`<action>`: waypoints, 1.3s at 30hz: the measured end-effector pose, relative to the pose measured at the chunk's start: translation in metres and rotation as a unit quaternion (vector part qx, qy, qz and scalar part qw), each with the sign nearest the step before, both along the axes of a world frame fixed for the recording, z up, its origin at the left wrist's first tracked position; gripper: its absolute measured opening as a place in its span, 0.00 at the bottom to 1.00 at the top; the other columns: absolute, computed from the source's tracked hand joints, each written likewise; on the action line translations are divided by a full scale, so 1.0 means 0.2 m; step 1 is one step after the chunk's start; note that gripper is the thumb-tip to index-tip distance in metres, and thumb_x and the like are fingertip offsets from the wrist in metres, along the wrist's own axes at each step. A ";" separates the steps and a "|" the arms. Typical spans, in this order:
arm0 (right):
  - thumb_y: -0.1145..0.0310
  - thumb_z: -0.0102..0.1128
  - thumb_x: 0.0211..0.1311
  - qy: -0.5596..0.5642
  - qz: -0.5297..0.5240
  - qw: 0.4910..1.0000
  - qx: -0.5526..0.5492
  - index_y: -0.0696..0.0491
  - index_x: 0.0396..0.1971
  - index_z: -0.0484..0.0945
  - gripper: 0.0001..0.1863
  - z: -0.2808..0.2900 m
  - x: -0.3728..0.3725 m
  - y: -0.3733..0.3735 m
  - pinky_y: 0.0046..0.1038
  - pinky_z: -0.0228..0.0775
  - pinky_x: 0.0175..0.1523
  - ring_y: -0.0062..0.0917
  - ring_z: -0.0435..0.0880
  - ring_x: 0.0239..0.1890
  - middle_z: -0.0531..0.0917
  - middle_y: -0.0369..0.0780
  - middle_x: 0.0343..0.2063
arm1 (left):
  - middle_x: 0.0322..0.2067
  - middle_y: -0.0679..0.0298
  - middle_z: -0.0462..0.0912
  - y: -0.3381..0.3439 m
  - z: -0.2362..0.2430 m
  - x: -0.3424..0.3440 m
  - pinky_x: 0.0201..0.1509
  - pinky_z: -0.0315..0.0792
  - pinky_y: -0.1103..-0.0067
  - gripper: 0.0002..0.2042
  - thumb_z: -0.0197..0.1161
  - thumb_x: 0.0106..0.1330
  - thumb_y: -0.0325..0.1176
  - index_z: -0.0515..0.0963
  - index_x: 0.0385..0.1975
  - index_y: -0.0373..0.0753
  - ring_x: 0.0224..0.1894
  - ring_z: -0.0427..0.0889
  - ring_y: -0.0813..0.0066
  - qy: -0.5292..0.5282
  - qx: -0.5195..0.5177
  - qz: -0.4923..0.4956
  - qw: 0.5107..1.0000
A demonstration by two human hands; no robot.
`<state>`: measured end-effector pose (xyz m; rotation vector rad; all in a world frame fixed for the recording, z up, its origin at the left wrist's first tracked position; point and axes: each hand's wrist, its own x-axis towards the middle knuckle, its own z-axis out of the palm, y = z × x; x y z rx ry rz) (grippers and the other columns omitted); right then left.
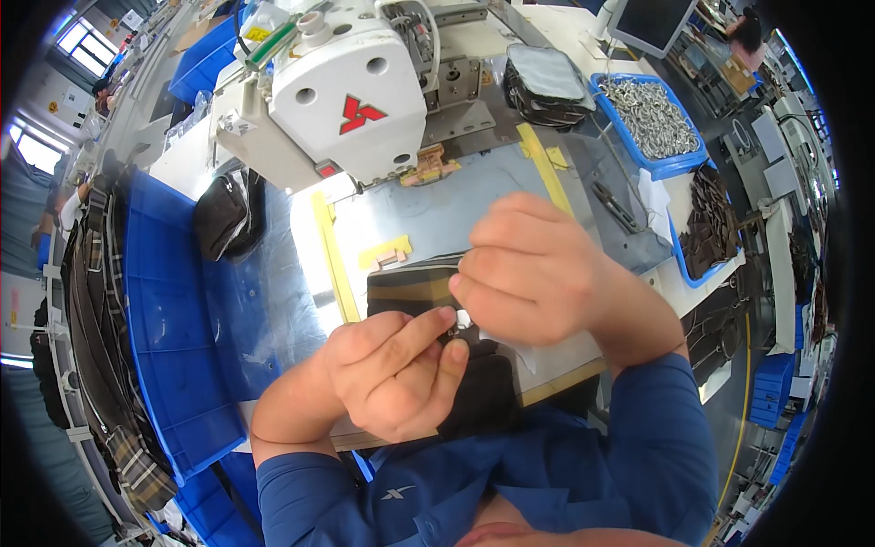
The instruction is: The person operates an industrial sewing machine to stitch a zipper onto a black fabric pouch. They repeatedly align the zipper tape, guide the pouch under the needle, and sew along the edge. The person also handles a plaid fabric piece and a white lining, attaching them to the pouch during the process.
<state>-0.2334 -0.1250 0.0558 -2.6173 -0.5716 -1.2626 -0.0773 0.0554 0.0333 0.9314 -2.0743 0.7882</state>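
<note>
Fingers of my left hand (396, 374) are closed in a pinch at a small shiny metal piece (463, 319), whose exact kind I cannot make out. My right hand (538, 273) is curled with thumb and fingertips pressed together just beside and above that piece; what it grips is hidden by its own fingers. Under both hands lies a dark fabric panel (410, 290) with an olive-brown band across it. More dark cloth (481, 394) hangs below my left hand at the table's near edge.
A white sewing machine head (351, 87) stands ahead. To the left is a large blue bin (169, 319), with a dark pouch (223, 219) beside it. At right are a blue tray (679, 164) of metal hooks, dark straps (711, 219), thread snips (615, 208) and stacked fabric pieces (547, 82).
</note>
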 end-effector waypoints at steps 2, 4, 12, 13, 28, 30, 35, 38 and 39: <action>0.75 0.73 0.44 0.049 0.002 0.999 0.003 0.58 0.29 0.83 0.10 0.02 -0.01 -0.01 0.35 0.77 0.38 0.36 0.84 0.35 0.84 0.40 0.31 | 0.30 0.63 0.73 0.00 0.00 0.00 0.34 0.73 0.74 0.09 0.72 0.51 0.19 0.87 0.33 0.32 0.37 0.91 0.59 0.012 0.013 0.003 1.000; 0.74 0.72 0.45 0.095 -0.006 0.995 0.002 0.58 0.32 0.84 0.12 0.03 -0.01 -0.03 0.36 0.78 0.43 0.37 0.84 0.39 0.85 0.41 0.33 | 0.29 0.63 0.74 -0.01 0.01 0.00 0.34 0.73 0.74 0.09 0.73 0.51 0.19 0.86 0.33 0.31 0.36 0.91 0.59 0.021 0.017 0.007 1.000; 0.71 0.68 0.57 0.159 0.042 0.976 0.139 0.54 0.45 0.85 0.15 0.13 -0.06 -0.01 0.36 0.74 0.57 0.35 0.86 0.50 0.87 0.40 0.43 | 0.29 0.62 0.75 0.01 0.04 0.03 0.31 0.70 0.73 0.08 0.75 0.54 0.15 0.84 0.32 0.29 0.33 0.91 0.60 0.046 0.034 0.054 0.997; 0.71 0.68 0.57 0.149 0.044 0.978 0.137 0.54 0.45 0.85 0.15 0.12 -0.05 -0.01 0.36 0.75 0.57 0.35 0.86 0.50 0.87 0.40 0.43 | 0.30 0.62 0.75 0.01 0.05 0.03 0.31 0.70 0.73 0.08 0.75 0.54 0.15 0.84 0.32 0.29 0.33 0.91 0.60 0.046 0.033 0.057 0.997; 0.72 0.69 0.51 0.040 0.068 0.994 0.081 0.59 0.32 0.83 0.09 0.02 0.00 -0.01 0.36 0.78 0.44 0.32 0.84 0.34 0.81 0.38 0.27 | 0.28 0.66 0.73 0.02 0.06 0.04 0.33 0.71 0.76 0.07 0.72 0.54 0.19 0.86 0.32 0.35 0.36 0.91 0.62 -0.029 -0.014 0.060 0.998; 0.72 0.69 0.52 0.046 0.067 0.993 0.085 0.58 0.32 0.84 0.09 0.03 0.00 -0.01 0.35 0.78 0.43 0.32 0.84 0.34 0.81 0.38 0.27 | 0.27 0.66 0.73 0.02 0.05 0.04 0.34 0.71 0.77 0.07 0.72 0.53 0.20 0.86 0.32 0.35 0.36 0.91 0.63 -0.034 -0.019 0.051 0.998; 0.71 0.69 0.52 0.044 0.070 0.992 0.099 0.57 0.34 0.85 0.09 0.02 0.00 0.00 0.34 0.77 0.43 0.31 0.85 0.34 0.82 0.37 0.28 | 0.27 0.66 0.74 0.02 0.05 0.04 0.33 0.71 0.77 0.07 0.73 0.53 0.19 0.86 0.31 0.36 0.36 0.91 0.63 -0.027 -0.013 0.053 0.998; 0.70 0.70 0.53 0.039 0.070 0.993 0.088 0.56 0.35 0.85 0.09 0.02 0.00 -0.01 0.34 0.77 0.42 0.31 0.85 0.35 0.83 0.37 0.29 | 0.28 0.61 0.80 0.06 0.10 0.04 0.33 0.74 0.73 0.09 0.77 0.55 0.22 0.86 0.34 0.34 0.37 0.90 0.62 0.011 0.073 0.054 0.996; 0.70 0.70 0.54 0.038 0.070 0.993 0.085 0.56 0.35 0.85 0.09 0.03 0.00 -0.01 0.34 0.77 0.42 0.31 0.86 0.36 0.84 0.37 0.29 | 0.29 0.59 0.83 0.08 0.14 0.03 0.33 0.74 0.72 0.11 0.80 0.56 0.23 0.85 0.36 0.33 0.38 0.89 0.62 0.031 0.115 0.055 0.991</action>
